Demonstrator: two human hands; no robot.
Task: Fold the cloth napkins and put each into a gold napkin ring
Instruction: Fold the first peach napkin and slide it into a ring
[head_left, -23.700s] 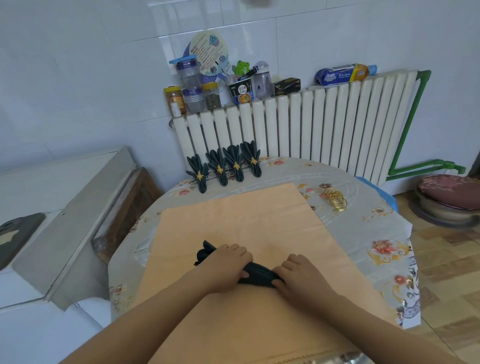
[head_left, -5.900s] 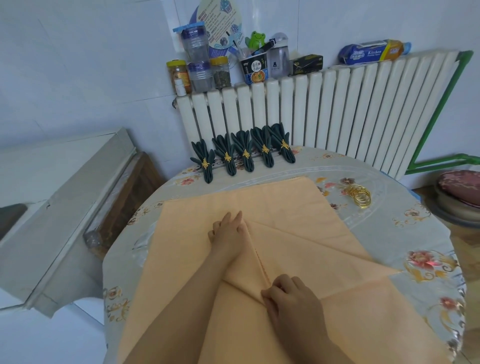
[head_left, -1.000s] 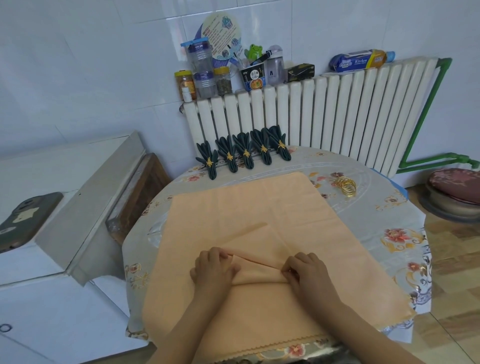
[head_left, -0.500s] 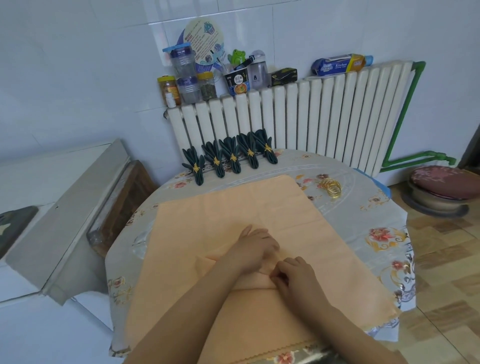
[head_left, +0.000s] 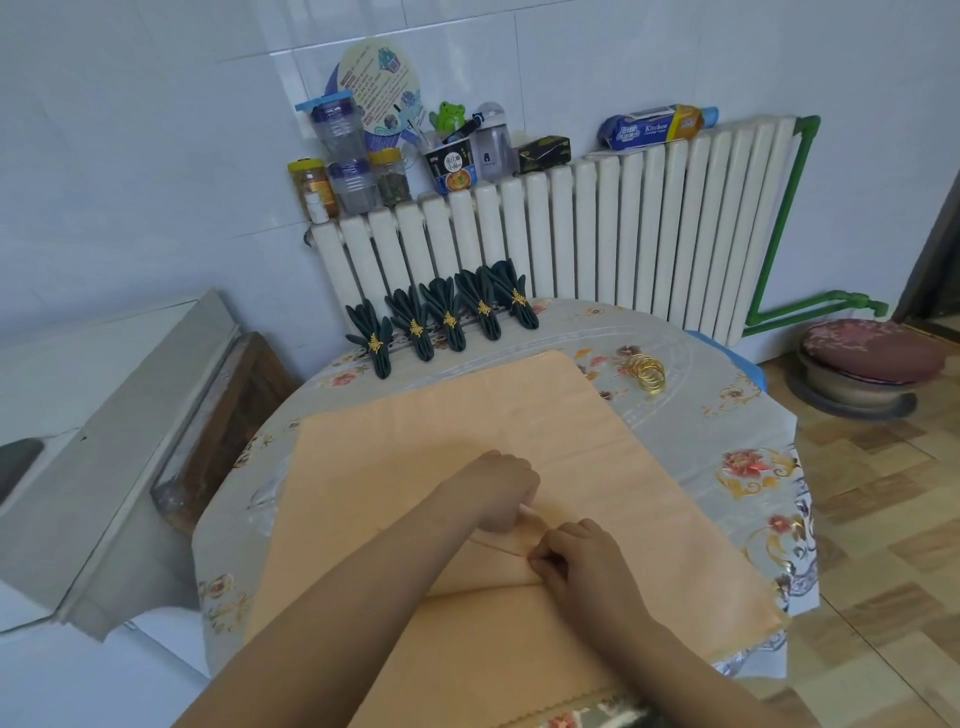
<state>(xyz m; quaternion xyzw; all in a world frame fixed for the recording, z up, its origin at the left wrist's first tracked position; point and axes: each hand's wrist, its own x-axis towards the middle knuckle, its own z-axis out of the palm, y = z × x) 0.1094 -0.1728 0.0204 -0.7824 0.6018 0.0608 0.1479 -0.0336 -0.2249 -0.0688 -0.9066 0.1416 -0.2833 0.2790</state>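
With both hands, left (head_left: 501, 491) and right (head_left: 582, 558), apparently pinching the peach cloth napkin (head_left: 467, 431), keep each pleat narrow and even.

A round table (head_left: 737, 431) under a floral tablecloth carries a large peach cloth (head_left: 467, 431) spread across its middle. Five dark green ringed napkins (head_left: 447, 317) line its far edge, and loose gold napkin rings (head_left: 648, 371) lie far right.
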